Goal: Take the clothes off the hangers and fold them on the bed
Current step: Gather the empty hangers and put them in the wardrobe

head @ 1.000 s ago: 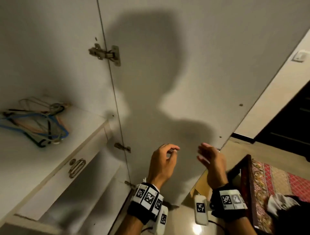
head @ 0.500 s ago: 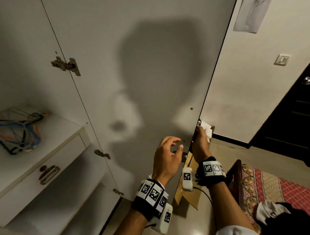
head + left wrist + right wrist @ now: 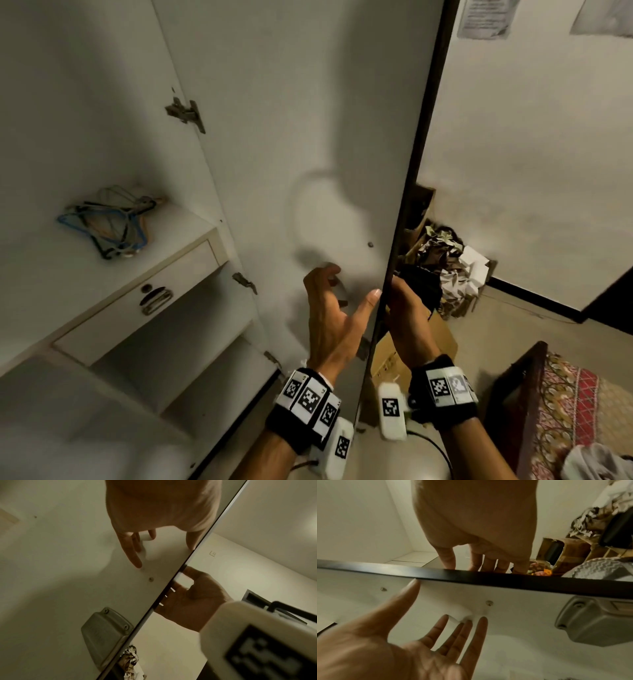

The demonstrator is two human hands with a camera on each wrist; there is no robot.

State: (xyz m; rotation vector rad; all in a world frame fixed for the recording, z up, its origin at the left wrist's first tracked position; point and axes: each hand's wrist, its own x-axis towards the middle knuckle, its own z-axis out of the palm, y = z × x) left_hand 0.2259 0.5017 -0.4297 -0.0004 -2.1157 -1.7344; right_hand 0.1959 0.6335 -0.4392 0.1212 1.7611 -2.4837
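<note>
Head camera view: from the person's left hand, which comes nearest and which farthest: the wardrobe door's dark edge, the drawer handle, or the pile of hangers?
From the left hand:
1. Door edge, just right of the thumb.
2. Drawer handle, to the left.
3. Hangers, on the shelf, upper left.

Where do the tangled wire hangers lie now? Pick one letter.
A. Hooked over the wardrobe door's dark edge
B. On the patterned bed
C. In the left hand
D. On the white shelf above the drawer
D: the tangled wire hangers lie in a heap on the white shelf above the drawer.
</note>
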